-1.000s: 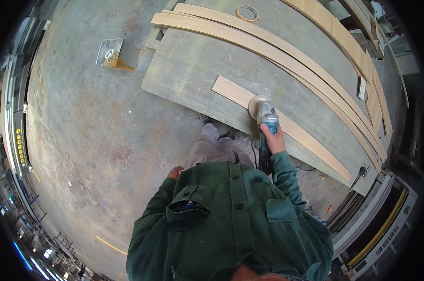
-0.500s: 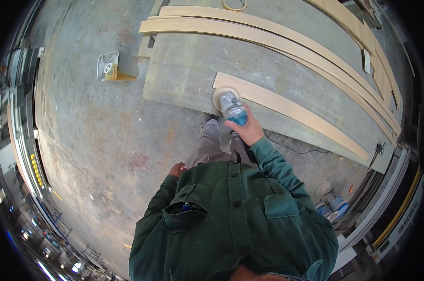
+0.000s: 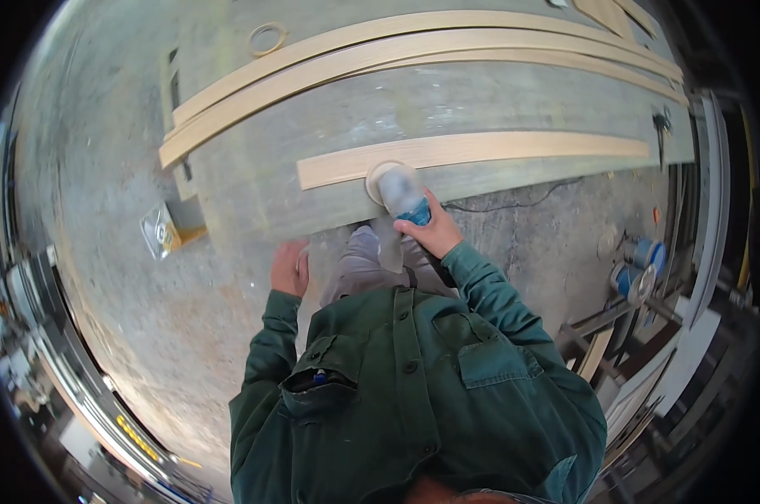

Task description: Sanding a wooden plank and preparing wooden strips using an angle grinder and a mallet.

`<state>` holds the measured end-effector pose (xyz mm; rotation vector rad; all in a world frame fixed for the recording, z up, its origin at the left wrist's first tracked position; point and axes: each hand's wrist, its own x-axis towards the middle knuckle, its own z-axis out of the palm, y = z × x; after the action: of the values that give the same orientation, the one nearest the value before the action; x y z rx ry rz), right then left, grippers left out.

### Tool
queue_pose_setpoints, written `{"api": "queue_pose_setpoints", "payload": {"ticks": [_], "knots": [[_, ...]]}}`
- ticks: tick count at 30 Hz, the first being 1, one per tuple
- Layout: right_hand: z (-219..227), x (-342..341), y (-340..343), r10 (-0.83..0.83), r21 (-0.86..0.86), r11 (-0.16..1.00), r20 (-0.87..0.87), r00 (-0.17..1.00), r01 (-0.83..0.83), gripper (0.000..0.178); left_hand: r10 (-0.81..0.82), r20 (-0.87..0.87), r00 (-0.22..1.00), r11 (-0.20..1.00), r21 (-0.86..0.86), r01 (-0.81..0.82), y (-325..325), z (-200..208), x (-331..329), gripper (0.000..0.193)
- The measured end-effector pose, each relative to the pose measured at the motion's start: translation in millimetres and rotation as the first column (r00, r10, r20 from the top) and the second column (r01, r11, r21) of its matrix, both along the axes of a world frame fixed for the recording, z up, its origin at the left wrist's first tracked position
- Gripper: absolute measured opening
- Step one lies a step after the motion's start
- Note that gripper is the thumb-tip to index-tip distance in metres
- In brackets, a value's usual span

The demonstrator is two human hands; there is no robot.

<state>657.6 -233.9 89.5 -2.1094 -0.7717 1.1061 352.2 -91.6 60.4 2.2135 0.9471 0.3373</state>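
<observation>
My right hand [image 3: 434, 233] is wrapped round the blue end of a grey-and-blue orbital sander [image 3: 398, 190]. Its round pale pad lies against the near edge of a light wooden board [image 3: 497, 151], left of the board's middle. That board lies flat on a grey-green worktop [image 3: 254, 197]. Beyond the worktop's near edge, my left hand [image 3: 290, 267] hangs in the air at the left of my legs. It holds nothing that I can see, and its slightly blurred fingers look loosely stretched.
Long wooden strips [image 3: 371, 57] lie across the far part of the worktop, with a tape roll [image 3: 267, 39] behind them. A clear plastic bag [image 3: 159, 229] is at the left. A dark cord [image 3: 514, 205] trails right. Blue-and-white containers [image 3: 640, 267] stand at lower right.
The view has turned, so the board now runs more level across it. My left hand has risen forward from beside my body. The sander remains in my right hand at the board's near edge.
</observation>
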Motion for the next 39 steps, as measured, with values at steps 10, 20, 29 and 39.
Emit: {"api": "queue_pose_setpoints", "payload": {"ticks": [10, 20, 29, 39], "knots": [[-8.0, 126.7, -106.6, -0.533, 0.118, 0.842, 0.033, 0.846, 0.526, 0.073, -0.21, -0.236, 0.949, 0.926, 0.264, 0.271, 34.2, -23.7, 224.9, 0.062], [-16.0, 186.5, -139.1, -0.501, 0.196, 0.836, -0.107, 0.859, 0.512, 0.087, -0.134, -0.457, 0.879, 0.962, 0.151, 0.226, 32.7, -40.5, 243.7, 0.079], [9.3, 180.7, -130.9, -0.246, -0.007, 0.969, -0.076, 0.966, 0.246, 0.108, -0.146, -0.446, 0.883, 0.968, 0.119, 0.221, 36.5, -39.7, 241.7, 0.081], [-5.7, 332.4, -231.9, -0.68, 0.139, 0.724, -0.013, 0.733, 0.675, 0.075, -0.148, -0.438, 0.886, 0.947, 0.197, 0.255, 32.0, -36.2, 234.0, 0.081]]}}
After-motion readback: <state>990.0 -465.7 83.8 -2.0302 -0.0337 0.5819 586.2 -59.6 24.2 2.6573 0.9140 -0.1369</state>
